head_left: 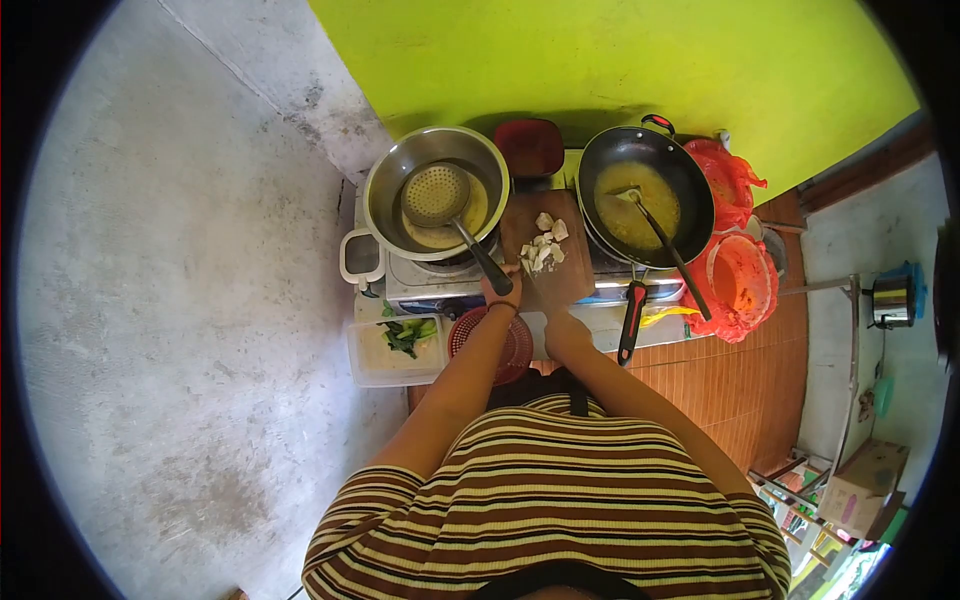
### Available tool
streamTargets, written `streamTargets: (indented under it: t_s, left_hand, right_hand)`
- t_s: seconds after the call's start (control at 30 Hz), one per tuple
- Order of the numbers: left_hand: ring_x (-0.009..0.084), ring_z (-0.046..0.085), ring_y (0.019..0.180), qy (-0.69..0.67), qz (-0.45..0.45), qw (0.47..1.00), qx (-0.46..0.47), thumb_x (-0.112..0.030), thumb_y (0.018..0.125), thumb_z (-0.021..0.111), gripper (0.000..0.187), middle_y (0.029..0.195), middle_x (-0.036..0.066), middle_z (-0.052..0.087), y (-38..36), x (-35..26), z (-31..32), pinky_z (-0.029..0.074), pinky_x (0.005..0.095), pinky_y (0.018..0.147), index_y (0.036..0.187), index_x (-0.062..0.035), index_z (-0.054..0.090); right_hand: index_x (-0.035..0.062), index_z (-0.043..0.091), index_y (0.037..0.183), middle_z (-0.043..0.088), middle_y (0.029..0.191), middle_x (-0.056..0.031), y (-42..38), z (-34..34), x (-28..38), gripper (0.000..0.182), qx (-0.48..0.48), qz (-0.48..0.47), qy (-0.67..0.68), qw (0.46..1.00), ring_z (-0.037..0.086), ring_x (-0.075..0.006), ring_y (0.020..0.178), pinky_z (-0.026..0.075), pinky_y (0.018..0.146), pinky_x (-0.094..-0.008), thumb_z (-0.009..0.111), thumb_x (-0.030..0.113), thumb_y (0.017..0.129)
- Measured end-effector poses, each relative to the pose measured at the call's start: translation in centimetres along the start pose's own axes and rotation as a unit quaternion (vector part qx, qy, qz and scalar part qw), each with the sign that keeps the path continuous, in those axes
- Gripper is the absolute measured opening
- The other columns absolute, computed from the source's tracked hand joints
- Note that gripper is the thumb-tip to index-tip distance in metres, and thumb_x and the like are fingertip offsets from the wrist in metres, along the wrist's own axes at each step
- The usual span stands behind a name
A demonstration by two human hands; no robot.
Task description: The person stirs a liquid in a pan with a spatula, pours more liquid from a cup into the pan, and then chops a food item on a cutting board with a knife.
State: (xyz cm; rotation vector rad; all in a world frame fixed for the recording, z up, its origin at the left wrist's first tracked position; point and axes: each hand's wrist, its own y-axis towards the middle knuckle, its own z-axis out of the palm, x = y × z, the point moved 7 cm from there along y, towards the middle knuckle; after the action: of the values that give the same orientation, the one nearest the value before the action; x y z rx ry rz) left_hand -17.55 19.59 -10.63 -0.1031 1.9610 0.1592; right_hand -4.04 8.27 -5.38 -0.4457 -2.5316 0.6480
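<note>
A wooden cutting board (575, 283) lies between a metal pot and a black wok, with white chopped pieces (543, 245) on it. My right hand (568, 335) is wrapped round a knife (541, 293), whose blade points up over the board's near left part. At the board's left edge, my left hand (505, 290) is beside the blade and the pieces; the skimmer's black handle partly covers it, and its fingers are too hidden to read. The skimmer (436, 195) rests in the metal pot (382, 200).
The wok (597, 160) holds yellowish liquid and a spatula (660, 235). Behind the board is a red bowl (529, 147). Red-bagged containers (738, 275) stand right. Nearer me are a red basket (515, 350) and a clear tray (375, 365) with greens. The wok's handle (632, 320) juts toward me.
</note>
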Motion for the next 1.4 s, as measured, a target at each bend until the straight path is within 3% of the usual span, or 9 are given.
streamTargets:
  t_s: [0.23,0.33,0.53,0.63,0.93,1.03,1.13,1.23,1.4]
  left_hand:
    - [0.0183,0.065,0.072,-0.028,-0.036,0.998,0.039,-0.004,0.074,0.065,0.006,0.076,0.011,0.067,0.1,-1.3,-0.1,0.05,0.0298,0.07,0.08,-0.0016,0.067]
    - [0.0171,0.065,0.074,-0.062,-0.066,0.995,0.038,-0.004,0.076,0.065,0.009,0.077,0.01,0.066,0.3,-0.2,0.5,0.05,0.0292,0.069,0.085,-0.0024,0.066]
    - [0.0184,0.062,0.083,-0.104,-0.075,0.989,0.07,-0.004,0.077,0.064,0.02,0.093,0.012,0.062,0.8,-1.0,2.1,0.05,0.0292,0.073,0.096,-0.0042,0.062]
    - [0.0201,0.062,0.076,0.004,0.051,0.998,0.035,-0.004,0.075,0.066,0.021,0.089,0.01,0.062,0.8,-4.4,1.4,0.05,0.0305,0.07,0.096,-0.0041,0.063]
    - [0.0285,0.055,0.086,0.112,0.158,0.981,-0.001,0.0,0.069,0.06,0.028,0.092,0.011,0.056,0.9,-8.4,1.8,0.044,0.0343,0.078,0.097,-0.0053,0.061]
    - [0.0312,0.054,0.095,0.137,0.114,0.983,-0.051,-0.003,0.072,0.06,0.031,0.097,0.014,0.055,0.4,-6.4,1.2,0.045,0.0346,0.081,0.103,-0.0062,0.059]
    - [0.0317,0.057,0.093,0.063,0.017,0.998,0.007,-0.003,0.072,0.059,0.034,0.095,0.014,0.058,-0.1,-4.0,1.7,0.046,0.0359,0.081,0.106,-0.0046,0.057]
    - [0.0271,0.062,0.086,0.086,0.093,0.991,0.046,-0.002,0.073,0.058,0.034,0.091,0.012,0.062,0.4,-4.2,2.1,0.049,0.0337,0.077,0.107,-0.0027,0.057]
    - [0.0183,0.065,0.079,-0.026,-0.018,0.992,0.119,-0.003,0.078,0.058,0.03,0.091,0.009,0.065,1.3,-4.1,2.3,0.05,0.0282,0.072,0.108,-0.0016,0.057]
  right_hand:
    - [-0.0084,0.047,0.102,0.06,0.088,-0.0321,1.8,2.1,-1.3,0.032,0.009,-0.112,-0.041,0.993,0.061,-0.044,0.083,0.049,0.074,-0.0492,0.043,0.02,0.089]
    - [-0.0026,0.057,0.089,0.062,0.09,-0.0268,0.7,0.4,-1.0,0.028,-0.013,-0.046,0.096,0.994,0.061,-0.0432,0.083,0.048,0.074,-0.0488,0.045,0.022,0.088]
    - [-0.0078,0.046,0.103,0.06,0.086,-0.0325,-1.0,-2.6,-0.5,0.038,-0.076,0.002,0.089,0.993,0.06,-0.0473,0.082,0.049,0.074,-0.051,0.045,0.027,0.089]
    - [-0.0085,0.043,0.104,0.06,0.086,-0.0329,-1.1,-3.4,-1.0,0.038,-0.079,0.007,0.086,0.993,0.06,-0.0472,0.083,0.049,0.074,-0.0507,0.045,0.026,0.089]
    - [-0.0116,0.04,0.106,0.059,0.088,-0.0348,-1.1,-3.2,-2.7,0.039,-0.08,0.032,0.145,0.986,0.059,-0.0478,0.086,0.049,0.077,-0.0502,0.045,0.023,0.089]
    - [-0.013,0.039,0.106,0.059,0.089,-0.0346,-0.9,-2.8,-2.9,0.04,-0.066,0.032,0.117,0.99,0.059,-0.0484,0.086,0.048,0.077,-0.0504,0.044,0.024,0.089]
    - [-0.0131,0.041,0.106,0.059,0.088,-0.0345,-1.0,-2.9,-2.5,0.04,-0.067,0.009,0.132,0.989,0.059,-0.0485,0.085,0.048,0.076,-0.0507,0.044,0.024,0.089]
    - [-0.0109,0.043,0.104,0.059,0.085,-0.0343,-1.5,-4.1,-1.4,0.037,-0.109,-0.022,0.164,0.98,0.059,-0.0484,0.083,0.048,0.076,-0.0506,0.044,0.023,0.089]
    - [-0.0048,0.048,0.103,0.06,0.088,-0.0314,-1.6,-3.9,-0.5,0.039,-0.059,-0.014,0.129,0.99,0.058,-0.0473,0.086,0.046,0.076,-0.0511,0.045,0.032,0.089]
